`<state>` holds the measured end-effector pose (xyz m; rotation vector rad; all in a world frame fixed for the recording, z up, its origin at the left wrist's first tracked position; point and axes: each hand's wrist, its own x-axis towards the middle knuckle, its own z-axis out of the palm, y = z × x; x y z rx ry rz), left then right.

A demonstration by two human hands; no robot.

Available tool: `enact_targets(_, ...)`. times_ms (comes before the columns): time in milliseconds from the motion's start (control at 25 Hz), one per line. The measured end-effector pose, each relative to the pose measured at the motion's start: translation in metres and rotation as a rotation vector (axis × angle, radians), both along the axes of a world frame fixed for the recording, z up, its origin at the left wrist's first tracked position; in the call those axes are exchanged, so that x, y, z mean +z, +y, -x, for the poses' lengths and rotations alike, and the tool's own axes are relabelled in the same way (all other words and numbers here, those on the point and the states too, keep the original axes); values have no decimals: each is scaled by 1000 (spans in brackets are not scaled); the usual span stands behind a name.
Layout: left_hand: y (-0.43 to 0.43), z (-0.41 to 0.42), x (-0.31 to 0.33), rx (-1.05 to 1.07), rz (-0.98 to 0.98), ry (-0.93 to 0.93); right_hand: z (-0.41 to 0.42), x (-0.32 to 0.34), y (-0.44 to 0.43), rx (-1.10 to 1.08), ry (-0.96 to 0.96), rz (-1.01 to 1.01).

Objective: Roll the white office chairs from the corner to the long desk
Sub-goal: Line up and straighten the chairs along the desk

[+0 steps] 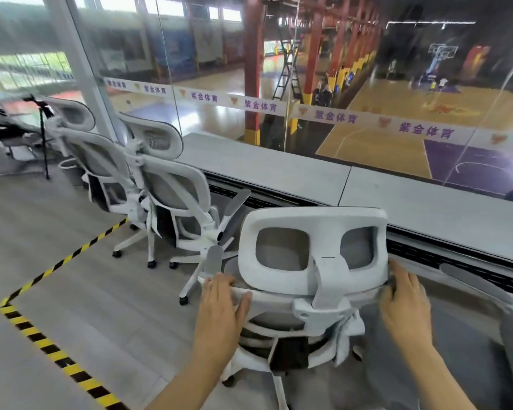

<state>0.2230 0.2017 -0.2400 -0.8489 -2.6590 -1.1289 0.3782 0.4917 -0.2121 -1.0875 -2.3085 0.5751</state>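
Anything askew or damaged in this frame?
One thing: the armrest on the middle chair sticks up at a slant instead of lying level. No damage or spill shows. The left hand and right hand grip the back of the near chair, upright at the long desk.

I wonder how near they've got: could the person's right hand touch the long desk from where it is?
Probably yes. The right hand grips the white chair beside its headrest, and the long desk lies just beyond with nothing standing between. It would have to let go first.
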Motion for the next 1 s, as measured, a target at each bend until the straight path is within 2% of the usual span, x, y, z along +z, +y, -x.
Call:
enact_targets(40, -3, 7, 0, -2, -57, -49, 2, -3, -2, -13, 5, 5)
enact_targets(120, -8, 22, -1, -29, -110, -32, 4, -10, -7, -33, 18, -20)
enact_targets(240, -6, 43, -6, -75, -114, 7, 6, -20, -17, -65, 45, -123)
enact_targets(480, 11, 103, 1, -153, -124, -114, 33, -41, -26, -293, 39, -293)
enact_targets(600, 15, 147, 10, -238, -109, -107, 53, -47, -38, -255, -1, -383)
enact_targets(720, 29, 188, 13, -307, -65, -44, 77, -46, -37, -219, -90, -353)
enact_targets(1000, 63, 262, 10, -319, 37, -77, 130, -48, -13, -199, -26, -192)
